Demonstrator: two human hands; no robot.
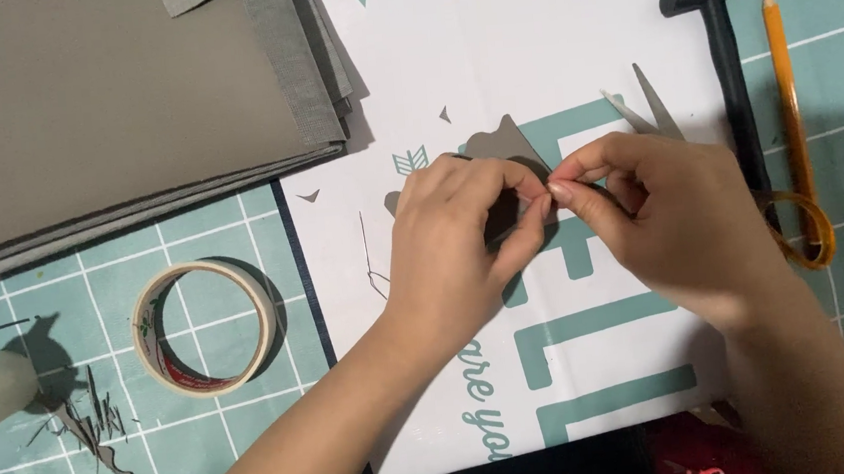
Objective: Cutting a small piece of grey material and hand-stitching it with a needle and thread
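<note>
Between both grips: grey cutout (500,146), pinched by left hand (458,249), right hand (676,217).

Head camera, looking steeply down at the worktop from close above.

The single view faces almost straight down from the person's head, near enough that the left hand (464,254) and right hand (672,227) fill the middle. Both forearms enter from the bottom edge. The green cutting mat (65,295) and white printed sheet (527,38) run past the frame edges; no second view overlaps it.
</note>
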